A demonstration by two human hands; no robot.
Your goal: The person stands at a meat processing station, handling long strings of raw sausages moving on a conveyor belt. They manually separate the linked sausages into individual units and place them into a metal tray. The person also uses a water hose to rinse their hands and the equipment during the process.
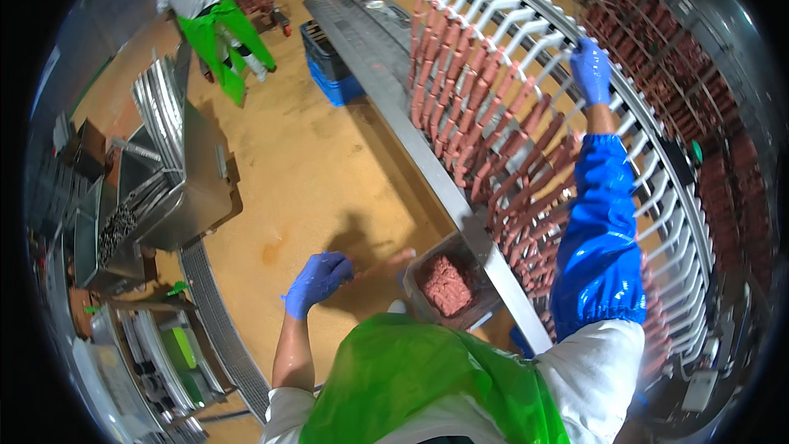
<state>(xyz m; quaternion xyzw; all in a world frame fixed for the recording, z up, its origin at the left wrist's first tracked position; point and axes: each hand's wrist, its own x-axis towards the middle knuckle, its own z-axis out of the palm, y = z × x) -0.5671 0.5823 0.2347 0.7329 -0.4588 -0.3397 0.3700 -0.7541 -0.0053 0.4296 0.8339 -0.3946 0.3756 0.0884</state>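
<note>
My right hand [590, 70], in a blue glove below which is a blue sleeve, is closed at the upper rail of a curved hanging rack [526, 33], apparently round one of its white hooks. Strings of pink sausages [440, 90] hang from the hooks over a long steel table [386, 82]. My left hand [320, 279], also gloved, is held low over the tan floor with fingers curled; whether anything is inside them is hidden. To its right, below the table edge, stands a clear tub [485, 296] with pink minced meat [444, 286] in it.
A worker in a green apron [218, 33] is at the upper left. Steel bins [197, 197] and a shelved trolley [156, 362] line the left, by a floor drain [205, 288]. Blue crates [333, 78] sit beside the table. Racks of sausages [649, 49] stand at the right.
</note>
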